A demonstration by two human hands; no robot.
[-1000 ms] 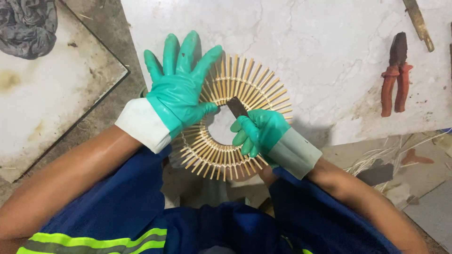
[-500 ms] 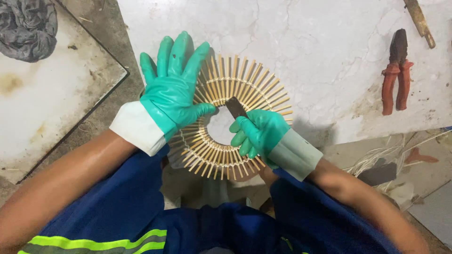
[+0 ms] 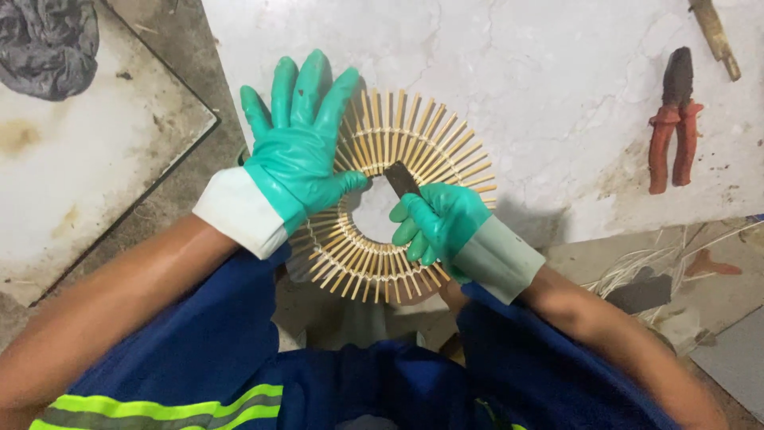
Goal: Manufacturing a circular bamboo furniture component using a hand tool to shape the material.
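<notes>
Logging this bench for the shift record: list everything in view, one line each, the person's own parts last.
Stick ring: one, pale tan radial sticks, at the slab's near edge under both hands.
Dark flat tool: one, blackish, over the ring's central hole.
Pliers: one, red handles, on the slab at right.
Wooden handle: one, brown, top right corner.
White slab: one, cracked, upper middle.
Cloth: one, dark grey, top left.
Loose fibres: pale bundle, lower right.
Left hand: green glove, spread flat on the ring.
Right hand: green glove, gripping the dark tool.

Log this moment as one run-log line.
left hand: flat on bamboo ring | right hand: grips dark blade at ring's centre hole | pliers: idle on slab
</notes>
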